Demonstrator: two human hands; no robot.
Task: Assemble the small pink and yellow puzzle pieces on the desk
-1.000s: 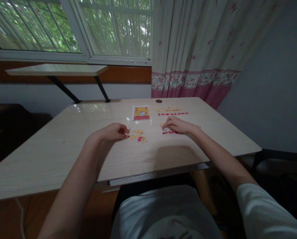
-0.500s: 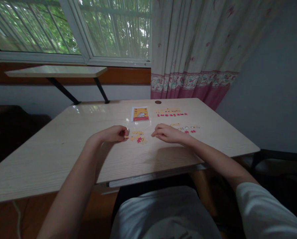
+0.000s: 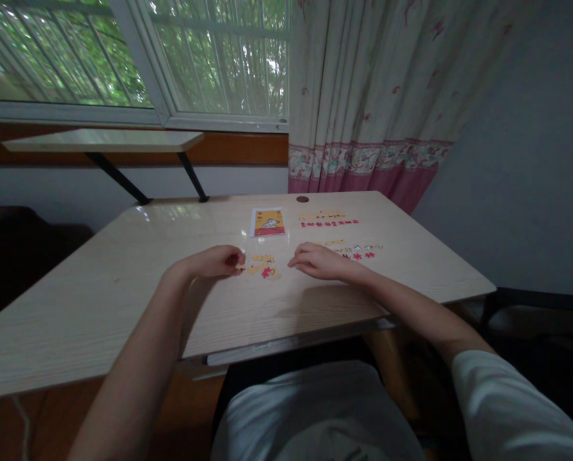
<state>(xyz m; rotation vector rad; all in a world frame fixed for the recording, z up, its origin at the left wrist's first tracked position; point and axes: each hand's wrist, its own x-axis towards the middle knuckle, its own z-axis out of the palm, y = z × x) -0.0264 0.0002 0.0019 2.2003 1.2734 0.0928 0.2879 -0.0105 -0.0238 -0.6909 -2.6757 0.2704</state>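
Note:
At the left of a loose cluster of yellow and red jigsaw pieces (image 3: 263, 265), my left hand (image 3: 217, 261) is closed in a pinch. A small yellow-and-red jigsaw piece (image 3: 241, 268) shows at its fingertips. My right hand (image 3: 317, 261) hovers or rests just right of the cluster, fingers bent and pressed together; whatever they hold, if anything, is too small to make out. Beyond the hands lies a picture card (image 3: 267, 222) with a white animal on yellow and red. Part of a nearer row of pieces (image 3: 363, 248) is hidden behind my right hand.
Farther back on the wooden table (image 3: 137, 282) are rows of yellow and red pieces (image 3: 331, 223). A round cable hole (image 3: 303, 199) sits near the back edge. A raised shelf (image 3: 104, 139) stands at the back left, and a curtain (image 3: 363, 96) hangs behind.
The whole view has shifted slightly with my head. Both hands keep nearly the same place and pose beside the cluster of pieces.

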